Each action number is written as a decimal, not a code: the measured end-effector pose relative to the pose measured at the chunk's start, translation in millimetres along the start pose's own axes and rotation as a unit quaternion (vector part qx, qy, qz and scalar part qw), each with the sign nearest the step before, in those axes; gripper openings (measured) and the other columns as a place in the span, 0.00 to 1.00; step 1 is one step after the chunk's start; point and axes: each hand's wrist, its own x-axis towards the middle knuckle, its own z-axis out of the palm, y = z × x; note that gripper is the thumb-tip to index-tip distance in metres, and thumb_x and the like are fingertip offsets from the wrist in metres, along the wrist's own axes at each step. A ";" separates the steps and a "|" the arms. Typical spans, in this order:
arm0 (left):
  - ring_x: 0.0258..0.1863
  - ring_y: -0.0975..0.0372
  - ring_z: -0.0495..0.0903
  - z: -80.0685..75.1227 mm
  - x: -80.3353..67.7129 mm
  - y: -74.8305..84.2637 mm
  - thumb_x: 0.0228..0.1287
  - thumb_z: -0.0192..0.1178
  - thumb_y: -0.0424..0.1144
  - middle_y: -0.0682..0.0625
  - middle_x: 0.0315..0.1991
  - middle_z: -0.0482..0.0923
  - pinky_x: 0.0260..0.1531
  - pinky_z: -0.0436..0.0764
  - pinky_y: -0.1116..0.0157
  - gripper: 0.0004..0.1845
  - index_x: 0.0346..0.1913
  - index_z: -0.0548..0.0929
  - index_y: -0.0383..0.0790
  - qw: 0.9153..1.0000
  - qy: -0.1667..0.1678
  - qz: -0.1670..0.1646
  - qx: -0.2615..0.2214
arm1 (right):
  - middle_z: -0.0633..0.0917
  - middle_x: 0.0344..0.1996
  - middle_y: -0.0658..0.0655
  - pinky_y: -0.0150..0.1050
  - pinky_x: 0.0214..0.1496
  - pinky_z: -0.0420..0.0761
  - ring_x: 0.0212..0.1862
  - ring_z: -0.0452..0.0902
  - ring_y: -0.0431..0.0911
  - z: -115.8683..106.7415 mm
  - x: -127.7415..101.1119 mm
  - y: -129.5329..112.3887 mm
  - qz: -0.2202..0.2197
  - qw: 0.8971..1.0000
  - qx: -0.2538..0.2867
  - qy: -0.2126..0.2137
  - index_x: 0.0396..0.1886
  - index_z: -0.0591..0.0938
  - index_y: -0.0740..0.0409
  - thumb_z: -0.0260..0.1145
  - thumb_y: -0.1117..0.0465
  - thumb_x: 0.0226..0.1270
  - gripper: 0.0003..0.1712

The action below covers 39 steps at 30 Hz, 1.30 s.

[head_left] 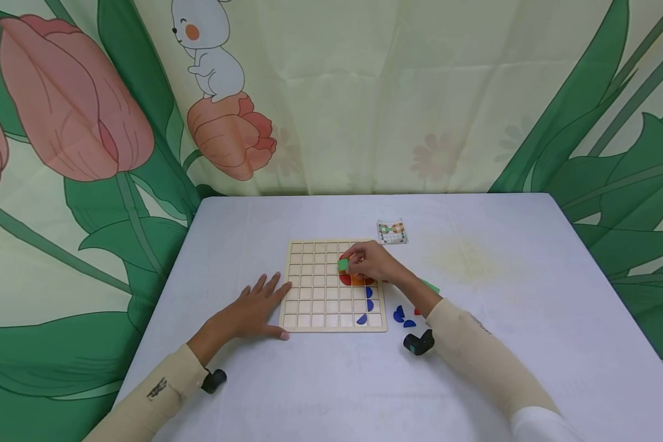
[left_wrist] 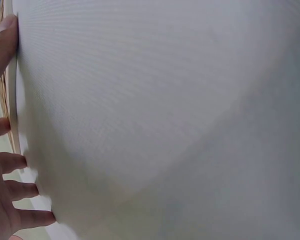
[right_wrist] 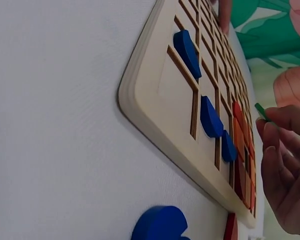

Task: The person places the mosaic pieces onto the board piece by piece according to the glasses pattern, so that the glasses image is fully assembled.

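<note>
A wooden grid board (head_left: 315, 302) lies on the white table. My right hand (head_left: 372, 261) pinches a small green square tile (head_left: 343, 265) between thumb and fingers, over the upper right part of the board. In the right wrist view the green tile (right_wrist: 263, 111) is seen nearly edge-on, off the board. Red and orange pieces (head_left: 358, 280) sit in cells beneath that hand, partly hidden by it. Several blue pieces (head_left: 369, 304) lie in cells lower on the right side. My left hand (head_left: 258, 310) lies spread, its fingers and thumb touching the board's left edge.
Loose blue pieces (head_left: 399, 313) lie right of the board, with a red piece (head_left: 417, 311) and a green piece (head_left: 431, 286) partly behind my right arm. A small pattern card (head_left: 392, 232) rests beyond the board. A printed curtain (head_left: 364, 92) hangs behind the table.
</note>
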 end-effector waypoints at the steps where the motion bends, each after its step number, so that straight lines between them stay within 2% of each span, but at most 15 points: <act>1: 0.80 0.39 0.40 0.0 0.0 0.1 0.49 0.68 0.72 0.41 0.82 0.41 0.70 0.54 0.33 0.62 0.81 0.52 0.50 1.000 0.000 0.000 0.001 | 0.87 0.34 0.56 0.34 0.31 0.78 0.29 0.79 0.44 2.0 1.5 -0.7 0.003 1.000 0.001 -0.001 0.50 0.85 0.59 0.71 0.66 0.63 0.15; 8: 0.80 0.39 0.39 1.1 1.2 -0.5 0.48 0.67 0.73 0.41 0.82 0.40 0.70 0.53 0.33 0.62 0.81 0.51 0.51 1.000 -0.001 -0.003 0.003 | 0.86 0.31 0.53 0.33 0.33 0.79 0.27 0.79 0.41 15.9 12.3 -2.9 0.010 1.000 -0.018 -0.008 0.49 0.85 0.60 0.71 0.65 0.63 0.14; 16: 0.80 0.39 0.40 1.5 1.9 -1.0 0.48 0.67 0.74 0.41 0.82 0.41 0.70 0.54 0.33 0.62 0.81 0.51 0.51 1.000 -0.001 -0.001 0.005 | 0.87 0.30 0.49 0.36 0.41 0.79 0.33 0.81 0.41 24.1 17.6 -11.3 0.008 0.995 -0.098 0.009 0.46 0.86 0.56 0.75 0.61 0.60 0.14; 23: 0.80 0.39 0.40 1.9 3.5 -2.1 0.48 0.67 0.74 0.41 0.82 0.41 0.71 0.54 0.33 0.62 0.81 0.51 0.51 1.000 -0.002 0.001 0.007 | 0.88 0.30 0.49 0.37 0.37 0.78 0.34 0.82 0.42 26.3 17.3 -17.3 0.005 0.991 -0.136 0.018 0.45 0.87 0.55 0.76 0.60 0.58 0.14; 32: 0.80 0.39 0.39 1.2 3.3 -3.5 0.49 0.66 0.75 0.41 0.82 0.40 0.70 0.54 0.33 0.62 0.81 0.51 0.51 1.000 -0.005 0.003 0.006 | 0.87 0.31 0.48 0.38 0.40 0.77 0.36 0.81 0.42 25.9 15.7 -21.1 0.018 0.988 -0.149 0.022 0.44 0.88 0.53 0.75 0.60 0.58 0.13; 39: 0.80 0.38 0.40 -1.3 0.7 -1.7 0.49 0.67 0.74 0.40 0.82 0.40 0.70 0.54 0.33 0.62 0.81 0.51 0.51 1.000 -0.009 -0.001 0.003 | 0.88 0.32 0.48 0.35 0.34 0.76 0.34 0.81 0.41 28.8 17.8 -23.5 0.012 0.985 -0.169 0.018 0.46 0.89 0.51 0.76 0.57 0.59 0.15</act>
